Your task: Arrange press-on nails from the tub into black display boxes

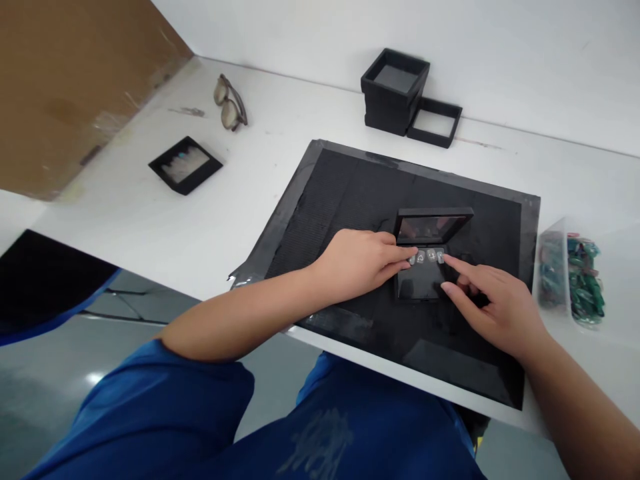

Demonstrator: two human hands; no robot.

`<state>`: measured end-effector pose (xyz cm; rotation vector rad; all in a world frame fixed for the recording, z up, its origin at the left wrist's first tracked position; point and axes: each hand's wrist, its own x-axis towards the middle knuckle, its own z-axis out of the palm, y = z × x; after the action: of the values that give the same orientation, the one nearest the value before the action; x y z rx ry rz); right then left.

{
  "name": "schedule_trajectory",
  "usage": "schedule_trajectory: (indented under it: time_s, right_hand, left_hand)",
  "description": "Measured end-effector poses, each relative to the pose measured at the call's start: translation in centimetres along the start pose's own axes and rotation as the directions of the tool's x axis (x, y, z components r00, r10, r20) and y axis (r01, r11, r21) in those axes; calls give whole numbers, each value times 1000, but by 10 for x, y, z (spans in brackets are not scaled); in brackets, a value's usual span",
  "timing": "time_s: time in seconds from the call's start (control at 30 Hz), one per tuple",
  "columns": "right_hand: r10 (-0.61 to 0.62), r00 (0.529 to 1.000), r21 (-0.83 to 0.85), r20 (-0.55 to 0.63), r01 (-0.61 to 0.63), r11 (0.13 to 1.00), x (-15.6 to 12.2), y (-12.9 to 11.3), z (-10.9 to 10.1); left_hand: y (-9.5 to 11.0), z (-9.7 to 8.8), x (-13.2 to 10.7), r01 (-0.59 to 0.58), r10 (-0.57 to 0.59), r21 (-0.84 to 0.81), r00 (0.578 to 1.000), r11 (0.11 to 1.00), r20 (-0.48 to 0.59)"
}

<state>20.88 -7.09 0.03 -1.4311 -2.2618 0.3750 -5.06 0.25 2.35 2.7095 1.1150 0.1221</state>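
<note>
A small black hinged case (425,280) lies open on the black mat (350,193), its clear lid (433,227) tilted up at the back. A row of small pale press-on nails (427,257) sits along the case's far edge. My left hand (360,263) rests on the mat at the case's left side, fingers together, tips touching the leftmost nail. My right hand (493,300) comes in from the right, index finger stretched out onto the rightmost nail, other fingers loosely curled over the case's right edge.
On the white table: a flat black framed case (185,165) at left, glasses (230,103) behind it, stacked black boxes (395,90) with an empty black frame (435,122) at the back, a clear bag of green pieces (583,280) at right. A brown board (65,80) leans far left.
</note>
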Motion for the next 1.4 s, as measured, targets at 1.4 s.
schedule_trajectory:
  time_s: [1.4]
  right_hand:
    - [10,1000,1,6,-10,1000,3,-3,1]
  left_hand:
    - [-1,0,-3,-44,43,-1,998,999,-45]
